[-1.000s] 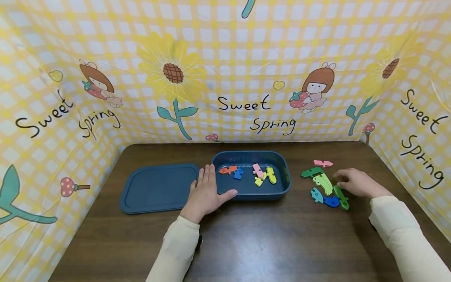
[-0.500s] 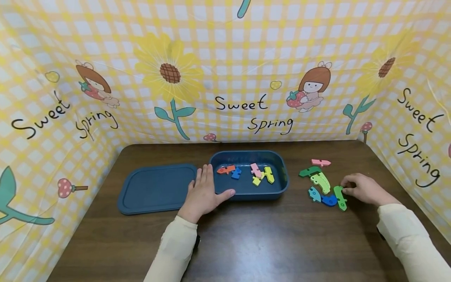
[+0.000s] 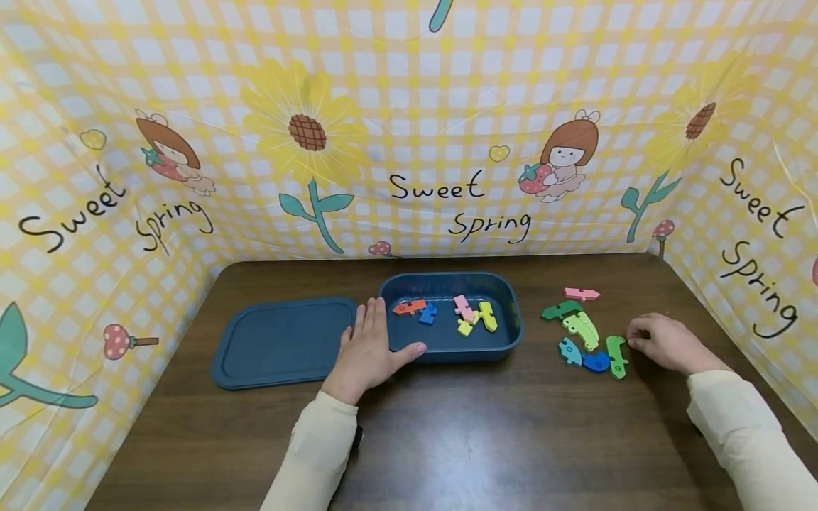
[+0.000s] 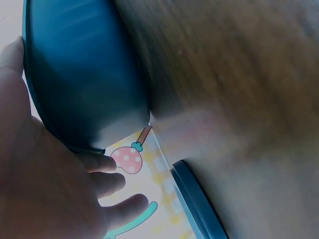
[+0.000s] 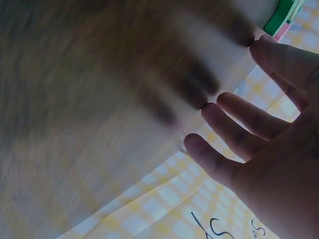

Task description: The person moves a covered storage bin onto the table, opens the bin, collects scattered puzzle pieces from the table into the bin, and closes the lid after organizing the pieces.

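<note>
My left hand (image 3: 364, 358) rests against the left end of a dark blue box (image 3: 460, 356), its fingers straight and its thumb along the front wall. Inside the box lie an orange piece (image 3: 409, 307), a blue piece (image 3: 428, 314), a pink piece (image 3: 464, 309) and yellow pieces (image 3: 488, 317). At the right, my right hand (image 3: 671, 344) stays low by the tabletop with loosely bent fingers and holds nothing. Just left of its fingertips is a bright green piece (image 3: 617, 358). The right wrist view shows fingertips (image 5: 194, 142) at the table surface.
Left of the box lies its flat blue lid (image 3: 287, 344). Near the right hand are a pink piece (image 3: 580, 294), a dark green piece (image 3: 562, 310), a light green piece (image 3: 582, 331), a light blue piece (image 3: 570, 352) and a dark blue piece (image 3: 596, 363). Patterned cloth (image 3: 409, 128) surrounds the table.
My right hand has drawn away to the right from the bright green piece, which has turned and now lies slightly apart from the others. The left hand stays at the box.
</note>
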`<state>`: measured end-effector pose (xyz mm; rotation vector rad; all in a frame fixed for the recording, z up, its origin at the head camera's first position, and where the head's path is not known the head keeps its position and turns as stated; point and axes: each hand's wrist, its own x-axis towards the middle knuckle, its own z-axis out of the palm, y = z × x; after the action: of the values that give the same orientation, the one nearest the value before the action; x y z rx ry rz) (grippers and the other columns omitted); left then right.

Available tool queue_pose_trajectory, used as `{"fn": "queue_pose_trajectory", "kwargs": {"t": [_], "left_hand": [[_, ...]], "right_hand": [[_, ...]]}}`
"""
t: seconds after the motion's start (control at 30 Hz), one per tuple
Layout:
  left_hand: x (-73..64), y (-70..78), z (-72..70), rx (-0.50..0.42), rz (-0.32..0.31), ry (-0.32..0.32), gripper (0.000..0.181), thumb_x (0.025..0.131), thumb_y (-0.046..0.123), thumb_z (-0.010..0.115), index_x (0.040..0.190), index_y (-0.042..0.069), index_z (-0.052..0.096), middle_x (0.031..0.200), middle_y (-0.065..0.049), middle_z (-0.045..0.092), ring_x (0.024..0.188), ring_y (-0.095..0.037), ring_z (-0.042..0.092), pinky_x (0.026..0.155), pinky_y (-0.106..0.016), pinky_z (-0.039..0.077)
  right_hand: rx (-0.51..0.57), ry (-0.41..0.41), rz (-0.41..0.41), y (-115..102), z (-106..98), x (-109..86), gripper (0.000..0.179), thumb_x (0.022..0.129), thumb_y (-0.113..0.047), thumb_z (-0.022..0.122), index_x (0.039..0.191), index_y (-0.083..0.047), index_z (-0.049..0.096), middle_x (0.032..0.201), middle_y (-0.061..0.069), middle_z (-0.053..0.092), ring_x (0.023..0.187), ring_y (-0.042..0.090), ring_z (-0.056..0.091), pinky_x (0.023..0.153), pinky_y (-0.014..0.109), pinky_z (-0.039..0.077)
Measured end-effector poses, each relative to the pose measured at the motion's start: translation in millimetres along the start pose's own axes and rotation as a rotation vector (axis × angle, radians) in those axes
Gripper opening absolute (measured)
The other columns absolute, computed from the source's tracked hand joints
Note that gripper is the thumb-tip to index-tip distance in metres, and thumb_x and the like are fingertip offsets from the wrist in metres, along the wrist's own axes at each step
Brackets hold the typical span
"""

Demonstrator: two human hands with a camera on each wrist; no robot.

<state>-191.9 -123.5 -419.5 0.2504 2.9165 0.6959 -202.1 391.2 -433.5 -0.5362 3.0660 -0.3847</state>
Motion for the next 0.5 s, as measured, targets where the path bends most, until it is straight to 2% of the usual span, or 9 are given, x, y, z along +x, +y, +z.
{"fn": "queue_pose_trajectory", "kwargs": {"t": [0.1,0.17,0.27,0.37,0.5], "left_hand": [[0.3,0.3,0.0,-0.002,0.001,0.001,0.117,0.088,0.073,0.060,0.162,0.002,0.003,0.168,-0.018,0.004,0.153,-0.038,0.002,0.115,-0.066,0.012],[0.5,0.2,-0.1,-0.001,0.001,0.001,0.117,0.088,0.073,0.060,0.162,0.002,0.002,0.168,-0.018,0.004,0.153,-0.038,0.001,0.115,-0.066,0.012],[0.5,0.2,-0.6,0.000,0.001,-0.003,0.117,0.088,0.073,0.059,0.162,0.002,0.001,0.168,-0.018,0.003,0.153,-0.037,0.000,0.115,-0.066,0.011],[0.0,0.5,-1.3,-0.004,-0.002,-0.006,0.118,0.088,0.073,0.059,0.162,0.003,0.001,0.168,-0.018,0.003,0.153,-0.037,0.000,0.115,-0.065,0.011],[-0.3,0.3,-1.2,-0.007,-0.006,-0.014,0.118,0.088,0.073,0.059,0.162,0.003,0.001,0.168,-0.017,0.002,0.153,-0.037,0.000,0.116,-0.065,0.011]], "right_hand": [[0.020,-0.003,0.017,1.1,0.7,-1.3,0.008,0.086,-0.002,0.074,0.091,-0.006,0.069,0.093,0.013,0.065,0.087,0.034,0.059,0.075,0.055,0.047],[0.053,-0.015,0.021,0.2,1.7,-1.4,0.020,0.086,-0.002,0.074,0.106,-0.001,0.071,0.106,0.024,0.065,0.098,0.044,0.059,0.081,0.061,0.047],[0.101,-0.054,0.017,-2.8,3.5,0.0,0.039,0.087,0.001,0.070,0.127,0.001,0.067,0.128,0.039,0.052,0.115,0.059,0.050,0.088,0.070,0.042],[0.111,-0.080,0.006,-5.2,4.8,2.1,0.044,0.088,0.005,0.067,0.131,-0.001,0.067,0.136,0.045,0.042,0.119,0.066,0.044,0.090,0.073,0.040],[0.097,-0.066,-0.010,-6.3,6.0,2.6,0.038,0.089,0.005,0.068,0.125,-0.003,0.072,0.137,0.045,0.042,0.119,0.066,0.044,0.091,0.074,0.038]]}}
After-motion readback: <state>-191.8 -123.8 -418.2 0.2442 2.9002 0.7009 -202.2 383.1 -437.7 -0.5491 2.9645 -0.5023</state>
